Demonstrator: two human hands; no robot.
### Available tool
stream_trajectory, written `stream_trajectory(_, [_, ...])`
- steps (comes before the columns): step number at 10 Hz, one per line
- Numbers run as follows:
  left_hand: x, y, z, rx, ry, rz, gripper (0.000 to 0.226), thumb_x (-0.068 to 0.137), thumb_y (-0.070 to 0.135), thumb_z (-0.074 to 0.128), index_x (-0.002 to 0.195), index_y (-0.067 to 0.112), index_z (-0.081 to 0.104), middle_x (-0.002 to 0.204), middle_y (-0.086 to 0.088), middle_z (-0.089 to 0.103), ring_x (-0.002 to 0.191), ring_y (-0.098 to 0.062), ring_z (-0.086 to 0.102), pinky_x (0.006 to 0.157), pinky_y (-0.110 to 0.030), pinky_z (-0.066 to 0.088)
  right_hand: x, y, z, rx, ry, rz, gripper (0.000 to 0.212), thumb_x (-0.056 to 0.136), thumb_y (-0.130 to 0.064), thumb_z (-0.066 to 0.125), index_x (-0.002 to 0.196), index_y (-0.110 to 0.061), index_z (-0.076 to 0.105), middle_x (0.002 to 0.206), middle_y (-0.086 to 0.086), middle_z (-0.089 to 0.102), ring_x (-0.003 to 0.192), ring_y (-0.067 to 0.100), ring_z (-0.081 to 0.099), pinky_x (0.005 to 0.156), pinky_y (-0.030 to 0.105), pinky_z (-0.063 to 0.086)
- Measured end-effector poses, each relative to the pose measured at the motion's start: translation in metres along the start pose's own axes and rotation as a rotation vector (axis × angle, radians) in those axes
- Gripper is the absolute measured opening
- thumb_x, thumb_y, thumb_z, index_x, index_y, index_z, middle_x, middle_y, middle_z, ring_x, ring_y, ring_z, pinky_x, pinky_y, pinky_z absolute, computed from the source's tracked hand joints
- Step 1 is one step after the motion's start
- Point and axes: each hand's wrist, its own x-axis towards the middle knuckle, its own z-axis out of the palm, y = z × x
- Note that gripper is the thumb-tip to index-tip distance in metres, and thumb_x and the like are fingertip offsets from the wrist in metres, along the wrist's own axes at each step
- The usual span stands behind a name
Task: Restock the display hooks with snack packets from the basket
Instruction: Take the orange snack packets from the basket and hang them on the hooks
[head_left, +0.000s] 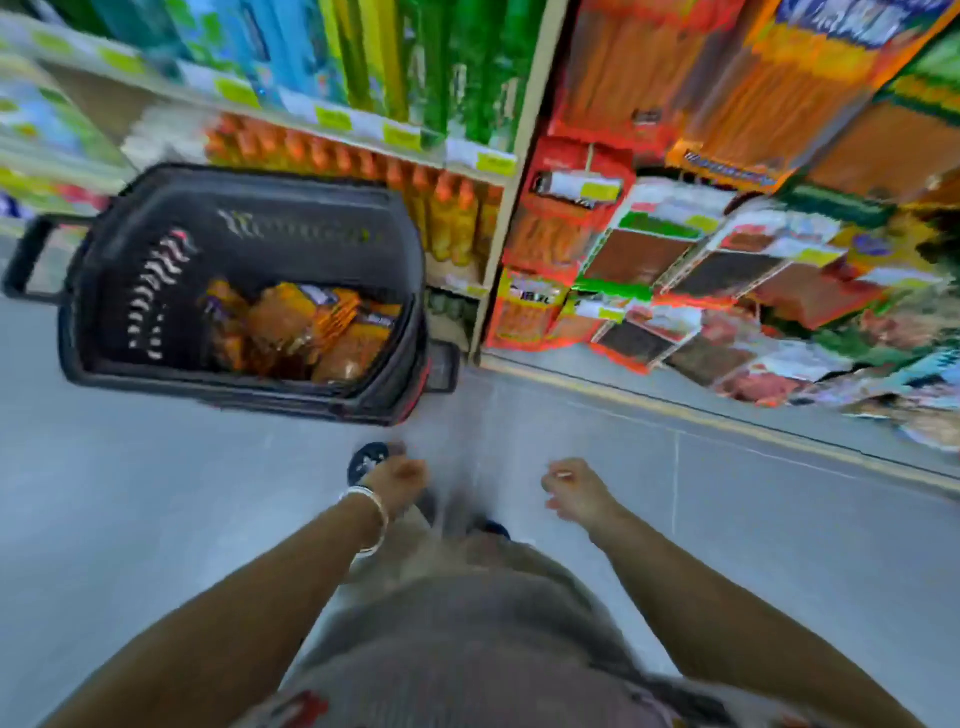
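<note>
At about ten o'clock from where I stand, a black wheeled shopping basket (311, 218) sits on the grey tiled floor (156, 493), its pull handle (26, 260) sticking out toward nine o'clock. The snack packets (306, 327), orange with dark tops, lie heaped in the basket's right half, down against the wall nearest the shelves; its left half shows only the slotted side. Behind the basket, at eleven to twelve o'clock, a shelf carries a row of orange-capped bottles (452, 223), with tall blue and green packs on the shelf above, all smeared by motion blur. My left hand (397, 480) hangs low at about six o'clock, just short of the basket's near rim and not touching it; its fingers are loosely curled and hold nothing, and a silver bangle (371, 512) circles the wrist. A dark shoe (366, 460) peeks out on the floor just beyond that hand. My right hand (574, 491) hangs beside it, a little toward five o'clock, also loosely curled and holding nothing, well apart from the display. From one to three o'clock the display hooks (701, 270) run along the aisle, hung with red, orange and green snack bags with yellow price tags at their tips; the blur is too heavy for me to read any label.
</note>
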Motion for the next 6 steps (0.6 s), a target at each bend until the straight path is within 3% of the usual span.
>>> stream_trajectory(1, [-0.013, -0.066, -0.013, 0.018, 0.000, -0.160, 0.028, 0.092, 0.010, 0.055, 0.117, -0.001, 0.060, 0.121, -0.020, 0.061, 0.113, -0.030, 0.056, 0.087, -0.025, 0.041, -0.005, 0.008, 0.050, -0.228, -0.247, 0.045, 0.017, 0.091, -0.013, 0.056, 0.075, -0.012, 0.052, 0.078, 0.011, 0.049, 0.070, 0.018, 0.049, 0.065, 0.029, 0.038])
stream_trajectory(2, [-0.017, -0.100, -0.052, -0.018, -0.011, -0.208, 0.026, 0.092, 0.015, 0.056, 0.113, 0.002, 0.063, 0.117, -0.016, 0.063, 0.110, -0.029, 0.058, 0.086, -0.026, 0.041, 0.005, -0.016, 0.084, -0.517, -0.404, -0.016, 0.018, 0.094, -0.017, 0.051, 0.094, -0.004, 0.063, 0.099, 0.013, 0.059, 0.091, 0.023, 0.056, 0.081, 0.032, 0.045])
stream_trajectory(3, [-0.005, -0.127, -0.104, -0.118, -0.003, -0.256, 0.024, 0.094, 0.015, 0.052, 0.112, 0.005, 0.064, 0.106, -0.011, 0.064, 0.093, -0.020, 0.059, 0.079, -0.024, 0.042, 0.021, -0.060, 0.107, -0.478, -0.361, -0.044, 0.020, 0.094, -0.017, 0.050, 0.096, -0.001, 0.062, 0.096, 0.020, 0.062, 0.083, 0.024, 0.059, 0.073, 0.031, 0.045])
stream_trajectory(4, [0.009, -0.139, -0.163, -0.343, 0.100, -0.332, 0.016, 0.094, 0.006, 0.048, 0.103, 0.003, 0.062, 0.082, -0.011, 0.062, 0.067, -0.020, 0.054, 0.055, -0.021, 0.048, 0.042, -0.121, 0.136, -0.375, -0.369, -0.058, 0.005, 0.093, -0.013, 0.052, 0.090, -0.011, 0.055, 0.084, 0.014, 0.056, 0.070, 0.023, 0.053, 0.063, 0.027, 0.043])
stream_trajectory(5, [0.033, -0.141, -0.218, -0.418, 0.151, -0.307, 0.016, 0.096, 0.007, 0.043, 0.100, 0.009, 0.058, 0.088, -0.007, 0.059, 0.073, -0.021, 0.055, 0.057, -0.019, 0.045, 0.063, -0.174, 0.167, -0.250, -0.289, -0.034, 0.013, 0.091, -0.018, 0.055, 0.084, -0.008, 0.061, 0.083, 0.012, 0.064, 0.061, 0.016, 0.058, 0.053, 0.023, 0.047])
stream_trajectory(6, [0.053, -0.132, -0.263, -0.474, 0.147, -0.246, 0.019, 0.097, 0.013, 0.042, 0.105, 0.012, 0.059, 0.098, -0.006, 0.063, 0.084, -0.020, 0.060, 0.072, -0.029, 0.049, 0.077, -0.207, 0.174, -0.271, -0.218, 0.086, 0.033, 0.092, -0.026, 0.055, 0.074, -0.002, 0.069, 0.075, 0.012, 0.070, 0.057, 0.015, 0.060, 0.054, 0.022, 0.052])
